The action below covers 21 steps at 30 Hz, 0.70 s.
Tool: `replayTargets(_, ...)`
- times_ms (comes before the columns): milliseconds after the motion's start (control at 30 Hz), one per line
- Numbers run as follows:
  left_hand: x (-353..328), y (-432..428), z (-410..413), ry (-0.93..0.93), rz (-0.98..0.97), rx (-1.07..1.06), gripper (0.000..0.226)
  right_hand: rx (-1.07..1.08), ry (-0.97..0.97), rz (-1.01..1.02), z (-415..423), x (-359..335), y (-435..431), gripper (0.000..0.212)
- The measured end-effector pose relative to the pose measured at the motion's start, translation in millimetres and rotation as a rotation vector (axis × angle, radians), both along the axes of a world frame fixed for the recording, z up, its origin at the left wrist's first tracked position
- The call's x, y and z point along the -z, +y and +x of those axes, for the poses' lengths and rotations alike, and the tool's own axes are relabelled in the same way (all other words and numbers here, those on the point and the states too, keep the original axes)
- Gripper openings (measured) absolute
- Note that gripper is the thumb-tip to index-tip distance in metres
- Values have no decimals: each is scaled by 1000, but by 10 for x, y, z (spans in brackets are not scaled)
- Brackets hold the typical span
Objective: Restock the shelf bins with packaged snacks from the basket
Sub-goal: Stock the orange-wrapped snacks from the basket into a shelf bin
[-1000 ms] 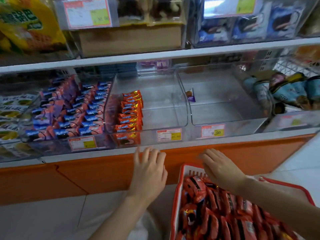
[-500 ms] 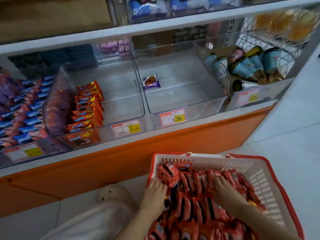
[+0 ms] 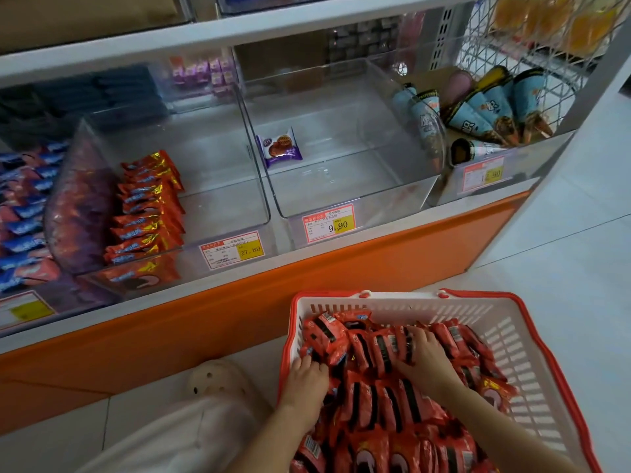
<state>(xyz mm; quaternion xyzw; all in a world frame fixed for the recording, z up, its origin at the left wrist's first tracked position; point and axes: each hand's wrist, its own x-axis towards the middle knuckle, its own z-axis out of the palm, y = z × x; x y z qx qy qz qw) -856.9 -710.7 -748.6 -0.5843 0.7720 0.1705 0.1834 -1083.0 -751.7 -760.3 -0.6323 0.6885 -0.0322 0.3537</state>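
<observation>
A white basket with a red rim (image 3: 478, 312) stands on the floor in front of the shelf, heaped with red snack packets (image 3: 372, 404). Both my hands are down in the heap. My left hand (image 3: 307, 380) digs its curled fingers into the packets at the basket's left side. My right hand (image 3: 426, 360) curls over a row of upright packets near the middle. Between my hands sits a bunch of packets. On the shelf, a clear bin (image 3: 218, 172) holds one row of matching red packets (image 3: 150, 206) along its left side.
To the right of that bin, another clear bin (image 3: 341, 186) holds a single purple packet (image 3: 279, 147). Blue packets (image 3: 24, 216) fill the left bin and wrapped cones (image 3: 478, 107) the right one. An orange shelf base (image 3: 307, 285) runs below. My pale shoe (image 3: 218, 380) is beside the basket.
My hands came down from the shelf's front edge into the basket and now close on the red packets. The view tilted down and to the right.
</observation>
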Motion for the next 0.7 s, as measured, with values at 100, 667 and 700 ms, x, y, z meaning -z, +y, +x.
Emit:
replayTargets(100, -68, -48, 38, 99, -62, -65, 37, -20, -61, -14, 22, -48, 32, 77)
replayTargets(667, -958, -136, -106, 962, -308, -586, 23, 16, -815, 178, 515, -963, 214, 42)
replayTargets(700, -1031, -137, -102, 1019, -308, -612, 23, 5, -836, 179, 538, -1011, 230, 43)
